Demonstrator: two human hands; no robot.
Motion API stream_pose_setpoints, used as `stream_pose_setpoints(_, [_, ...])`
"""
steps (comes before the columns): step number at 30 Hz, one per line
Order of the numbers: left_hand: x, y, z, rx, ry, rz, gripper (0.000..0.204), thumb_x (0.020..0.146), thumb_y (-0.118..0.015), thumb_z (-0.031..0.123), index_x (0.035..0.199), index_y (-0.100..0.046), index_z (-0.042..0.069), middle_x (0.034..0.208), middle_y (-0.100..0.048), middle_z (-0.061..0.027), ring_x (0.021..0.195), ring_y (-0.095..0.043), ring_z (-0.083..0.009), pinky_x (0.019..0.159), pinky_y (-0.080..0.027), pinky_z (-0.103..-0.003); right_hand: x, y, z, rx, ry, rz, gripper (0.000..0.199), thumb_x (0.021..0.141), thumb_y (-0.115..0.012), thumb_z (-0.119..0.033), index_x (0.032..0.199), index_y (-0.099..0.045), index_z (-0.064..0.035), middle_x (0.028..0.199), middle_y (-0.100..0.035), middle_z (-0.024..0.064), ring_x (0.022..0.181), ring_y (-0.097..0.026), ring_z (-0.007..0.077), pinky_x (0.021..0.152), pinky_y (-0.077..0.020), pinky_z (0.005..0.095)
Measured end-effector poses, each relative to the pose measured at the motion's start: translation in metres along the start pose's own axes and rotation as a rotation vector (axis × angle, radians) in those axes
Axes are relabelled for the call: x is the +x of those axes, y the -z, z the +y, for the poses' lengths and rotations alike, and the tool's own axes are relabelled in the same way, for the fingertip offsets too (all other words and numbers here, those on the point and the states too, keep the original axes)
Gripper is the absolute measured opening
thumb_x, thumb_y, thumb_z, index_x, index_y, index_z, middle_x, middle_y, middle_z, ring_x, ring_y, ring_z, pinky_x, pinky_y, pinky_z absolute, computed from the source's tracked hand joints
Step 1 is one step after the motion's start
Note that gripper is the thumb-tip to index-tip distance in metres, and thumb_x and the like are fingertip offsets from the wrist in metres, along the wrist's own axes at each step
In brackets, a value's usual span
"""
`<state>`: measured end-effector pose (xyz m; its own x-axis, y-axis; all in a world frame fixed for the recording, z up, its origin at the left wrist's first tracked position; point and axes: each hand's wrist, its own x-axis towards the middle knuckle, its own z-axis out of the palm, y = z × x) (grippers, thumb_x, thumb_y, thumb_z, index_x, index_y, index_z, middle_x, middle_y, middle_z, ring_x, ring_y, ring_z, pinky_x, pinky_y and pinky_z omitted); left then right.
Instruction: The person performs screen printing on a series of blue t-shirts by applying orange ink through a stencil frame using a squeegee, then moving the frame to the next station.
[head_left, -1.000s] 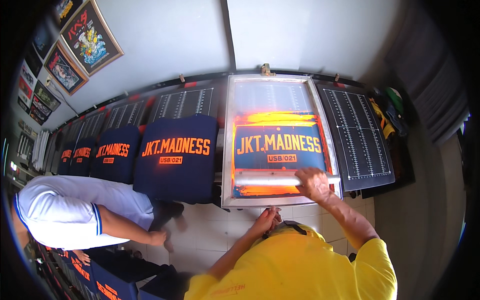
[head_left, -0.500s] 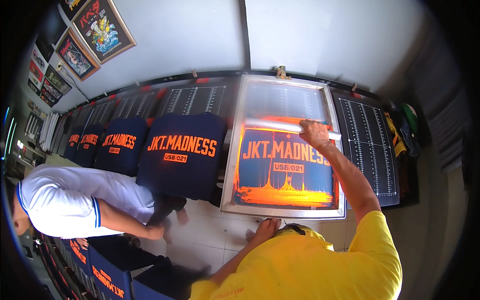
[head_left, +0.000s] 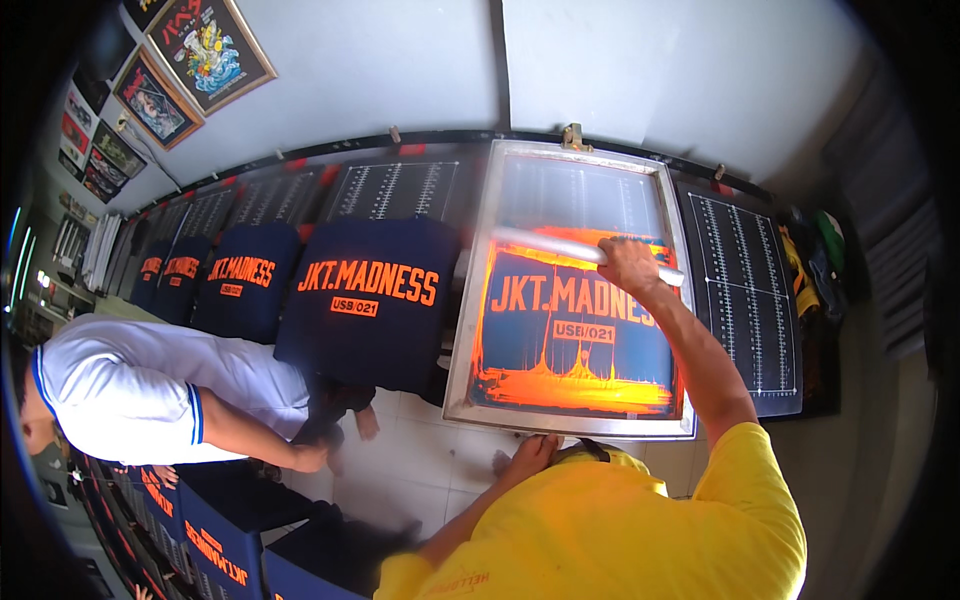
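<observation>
A long dark tabletop (head_left: 745, 300) runs along a pale grey wall (head_left: 400, 70), its bare stretches marked with white ruled lines. Framed posters (head_left: 205, 45) hang on the wall at the far left, and pale tiles show on the floor (head_left: 420, 470) in front.

A metal-framed printing screen (head_left: 570, 290) lies flat on the tabletop, its mesh smeared with orange ink around blue lettering. The right hand (head_left: 628, 268) is clamped around a long pale squeegee (head_left: 560, 245) that lies across the upper part of the screen, with ink pooled thickest along the near edge. The left hand (head_left: 530, 455) rests, fingers bent, against the near rail of the frame (whether it grips the rail or only presses on it, I cannot tell).

Just left of the screen lies a navy shirt (head_left: 365, 300) printed in orange, and more printed shirts (head_left: 235, 280) follow in a row toward the far left. A person in a white shirt (head_left: 150, 385) leans in from the left, one hand (head_left: 310, 458) near the lower hem of the nearest shirt. Dark printed shirts (head_left: 215, 540) hang or lie at the lower left.
</observation>
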<state>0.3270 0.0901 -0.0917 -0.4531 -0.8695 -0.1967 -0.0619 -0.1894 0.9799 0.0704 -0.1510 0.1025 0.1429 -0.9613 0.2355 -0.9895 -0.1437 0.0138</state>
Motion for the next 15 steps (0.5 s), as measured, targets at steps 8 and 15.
stream_pose_setpoints(8, [0.005,0.006,-0.005,0.037,0.081,-0.052,0.043,0.104,-0.045,0.037,0.083,-0.056,0.001,0.065,-0.053,-0.0057,0.061,-0.048,-0.0177,0.061,-0.041,-0.035,-0.062,0.008,-0.024,0.018,0.142,-0.051,0.017,0.077,-0.070,-0.024,0.088,-0.066,-0.0116,0.084,-0.070,0.0085,0.078,-0.069,0.0301,0.071,-0.0554,0.0442])
stream_pose_setpoints(15, [0.010,0.005,-0.018,0.048,0.027,-0.003,0.039,0.104,-0.044,0.035,0.083,-0.055,0.004,0.070,-0.052,-0.0018,0.065,-0.047,-0.0145,0.062,-0.039,-0.032,-0.162,0.019,-0.039,0.093,0.363,-0.031,0.030,0.068,-0.079,-0.026,0.088,-0.063,-0.0115,0.085,-0.064,0.0059,0.089,-0.067,0.0263,0.070,-0.0544,0.0439])
